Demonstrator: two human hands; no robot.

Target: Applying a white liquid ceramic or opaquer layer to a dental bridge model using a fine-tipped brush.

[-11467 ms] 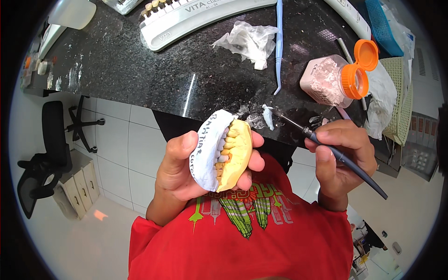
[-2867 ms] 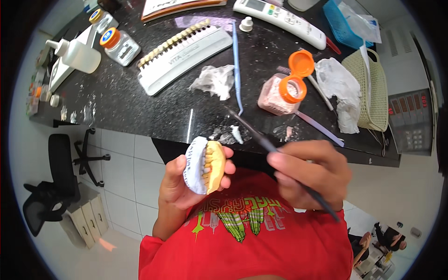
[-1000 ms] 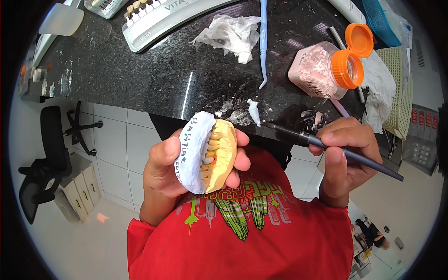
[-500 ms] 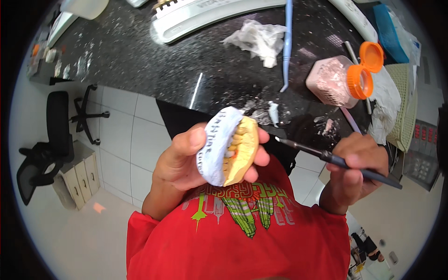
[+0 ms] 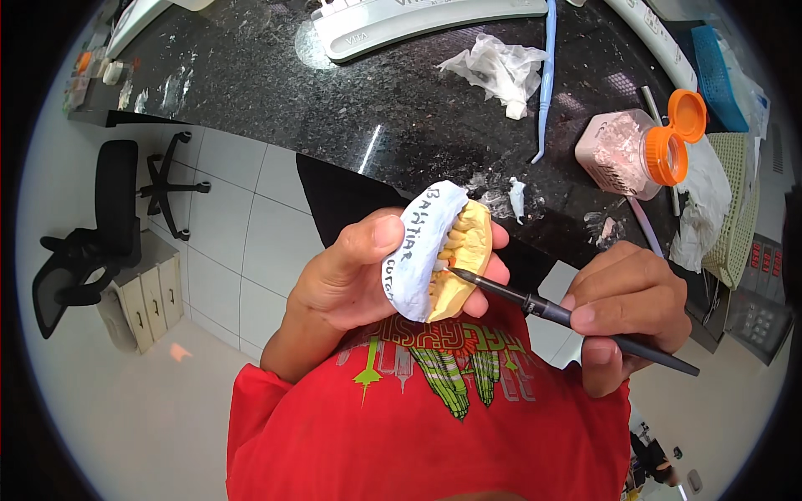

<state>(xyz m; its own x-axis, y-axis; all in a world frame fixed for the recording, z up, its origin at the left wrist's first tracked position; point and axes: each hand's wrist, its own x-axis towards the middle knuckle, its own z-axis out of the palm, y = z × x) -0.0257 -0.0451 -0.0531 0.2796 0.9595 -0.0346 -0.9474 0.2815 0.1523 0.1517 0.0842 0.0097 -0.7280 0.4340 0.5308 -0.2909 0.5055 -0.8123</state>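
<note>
My left hand (image 5: 357, 265) is closed round a dental cast (image 5: 420, 242), its thumb on the pale blue base and its fingertips behind the yellow part. A row of yellow teeth faces right, with one whitish tooth and a small red-orange mark beside it. Between thumb and fingers, my right hand (image 5: 635, 309) grips a slim black brush (image 5: 547, 310). The tip of that brush meets the cast near the whitish tooth; whether it touches the tooth or the gum beside it, I cannot tell.
On the black speckled counter (image 5: 251, 92) lie a crumpled tissue (image 5: 499, 71), a blue hand tool (image 5: 547, 92) and a clear jar of pink powder (image 5: 620, 150) with its orange lid flipped up. Whitish scraps lie near the front edge. A long grey holder (image 5: 434, 25) stands behind; a black chair (image 5: 117, 200) is at left.
The brush has moved left, from apart to the cast's teeth, and my right hand has come closer with it. The whole view has shifted a little, and the cast sits slightly farther right.
</note>
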